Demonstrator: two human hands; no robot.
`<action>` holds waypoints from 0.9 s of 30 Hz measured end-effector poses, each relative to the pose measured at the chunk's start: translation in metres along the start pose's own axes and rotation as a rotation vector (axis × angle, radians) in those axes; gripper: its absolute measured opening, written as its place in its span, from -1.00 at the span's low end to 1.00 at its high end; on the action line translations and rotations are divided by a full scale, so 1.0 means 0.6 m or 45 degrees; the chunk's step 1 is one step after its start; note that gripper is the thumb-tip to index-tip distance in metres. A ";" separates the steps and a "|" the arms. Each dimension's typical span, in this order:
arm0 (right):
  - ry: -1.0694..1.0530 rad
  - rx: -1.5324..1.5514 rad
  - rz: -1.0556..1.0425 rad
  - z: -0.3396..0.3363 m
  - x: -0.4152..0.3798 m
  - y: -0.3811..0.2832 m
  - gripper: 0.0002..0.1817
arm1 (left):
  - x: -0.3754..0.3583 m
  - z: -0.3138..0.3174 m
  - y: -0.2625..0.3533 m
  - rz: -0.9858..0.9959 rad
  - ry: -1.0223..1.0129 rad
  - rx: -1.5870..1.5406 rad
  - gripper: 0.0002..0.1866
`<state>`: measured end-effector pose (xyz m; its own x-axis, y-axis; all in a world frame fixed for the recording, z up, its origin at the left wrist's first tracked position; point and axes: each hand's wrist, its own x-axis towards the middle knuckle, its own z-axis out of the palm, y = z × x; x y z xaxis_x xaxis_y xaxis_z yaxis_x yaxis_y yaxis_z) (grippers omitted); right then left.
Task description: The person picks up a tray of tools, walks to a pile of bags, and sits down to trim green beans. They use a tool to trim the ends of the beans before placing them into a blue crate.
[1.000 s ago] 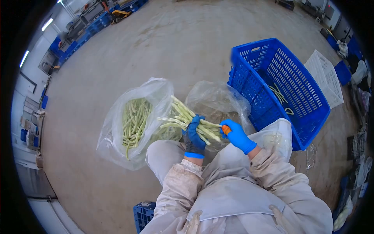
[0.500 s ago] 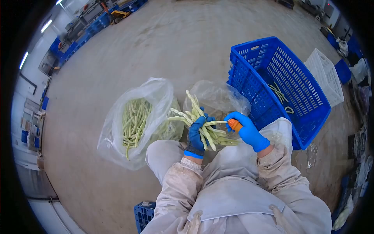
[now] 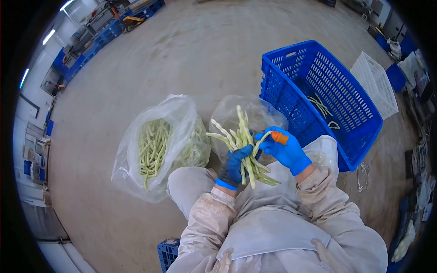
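My left hand [image 3: 237,164], in a blue glove with a darker palm, is closed round a bunch of pale green beans [image 3: 246,132]. The beans fan out above and below the fist. Beside it, my right hand [image 3: 287,154], in a bright blue glove, pinches the upper end of one bean that bends out of the bunch. A short orange piece [image 3: 279,137] sits at the right fingers; I cannot tell whether it is worn or held. Below the hands are my knees in pale work trousers.
Left of my knees stands an open clear plastic bag [image 3: 182,109] full of beans [image 3: 154,143]. Another clear bag [image 3: 232,102] lies behind the hands. At right, a blue crate [image 3: 291,84] contains a few beans [image 3: 321,107], with a white crate [image 3: 375,84] beyond it.
My right hand has turned and shifted slightly up, now with a bean bending up to its fingers. The bunch in my left hand is more upright. The whole view has shifted slightly.
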<state>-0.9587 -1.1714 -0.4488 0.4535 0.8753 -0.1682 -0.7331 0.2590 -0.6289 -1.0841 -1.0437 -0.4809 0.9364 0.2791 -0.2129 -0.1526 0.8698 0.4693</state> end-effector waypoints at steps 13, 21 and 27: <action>-0.014 0.639 -0.427 -0.090 0.077 -0.142 -0.76 | -0.016 0.031 0.009 -0.206 -0.254 0.067 -0.41; 0.019 0.550 -0.476 -0.116 0.038 -0.214 -0.74 | -0.004 0.043 0.011 0.020 0.085 0.105 -0.43; 0.050 0.841 -0.255 -0.057 0.007 -0.131 -0.76 | 0.018 0.079 0.007 0.068 -0.075 0.441 -0.44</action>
<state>-0.8821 -1.2019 -0.4261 0.6211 0.7726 -0.1321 -0.7829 0.6193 -0.0588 -1.0596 -1.0562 -0.4407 0.9481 0.2879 -0.1353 -0.0951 0.6624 0.7431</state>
